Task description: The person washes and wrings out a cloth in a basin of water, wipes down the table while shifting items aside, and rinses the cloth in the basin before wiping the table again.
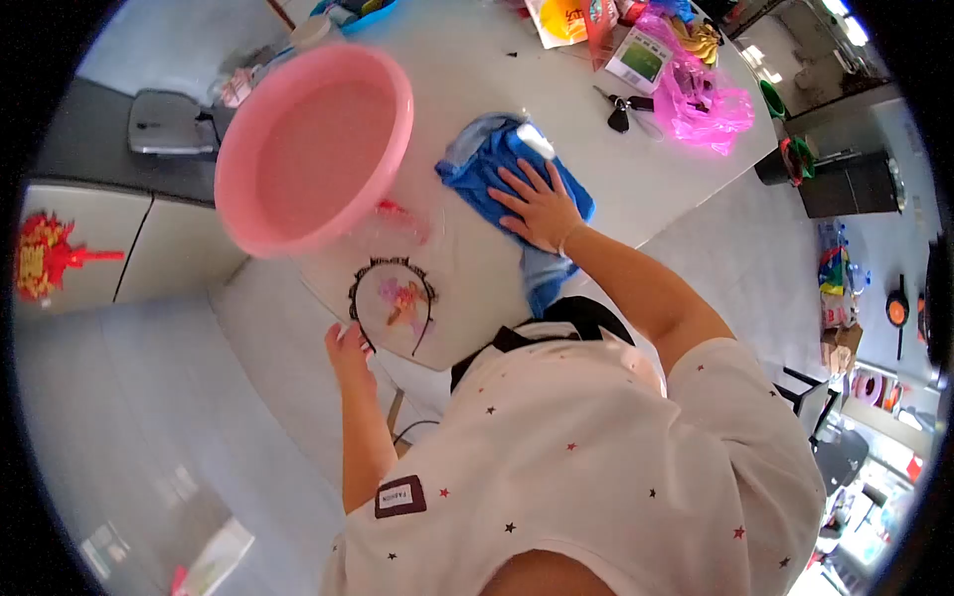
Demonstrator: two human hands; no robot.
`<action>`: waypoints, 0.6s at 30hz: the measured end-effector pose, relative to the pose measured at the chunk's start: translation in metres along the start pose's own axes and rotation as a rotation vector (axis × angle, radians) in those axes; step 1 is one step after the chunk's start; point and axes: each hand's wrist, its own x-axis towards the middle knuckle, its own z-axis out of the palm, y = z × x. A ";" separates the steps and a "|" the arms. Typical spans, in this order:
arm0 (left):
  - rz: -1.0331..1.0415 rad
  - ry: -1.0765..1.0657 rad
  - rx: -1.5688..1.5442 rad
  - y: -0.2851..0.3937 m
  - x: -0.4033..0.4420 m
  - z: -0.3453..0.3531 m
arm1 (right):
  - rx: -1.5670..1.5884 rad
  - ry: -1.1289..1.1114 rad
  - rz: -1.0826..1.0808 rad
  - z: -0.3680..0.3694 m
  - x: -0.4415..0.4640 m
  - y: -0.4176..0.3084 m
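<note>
My right hand (542, 209) lies flat with its fingers spread on a blue cloth (487, 189), which is crumpled on the white table (477, 288). Part of the cloth trails toward the front edge, close to my body. My left hand (348, 350) is by the table's left edge, its fingers loosely bent and apart, next to one end of a black headband (353, 290). Whether the fingers touch the headband is hard to tell. Inside the headband's curve lie small pink and orange hair accessories (400, 300).
A large pink basin (323, 149) stands at the table's left side, with a clear plastic piece (393, 228) beside it. Keys (621, 111), a pink plastic bag (711, 109) and a green-and-white box (639, 60) are at the far right. A blue basin (363, 18) sits at the back.
</note>
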 end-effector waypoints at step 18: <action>0.360 0.177 1.133 0.047 -0.004 0.361 | 0.280 -0.134 -0.321 -0.001 0.007 0.085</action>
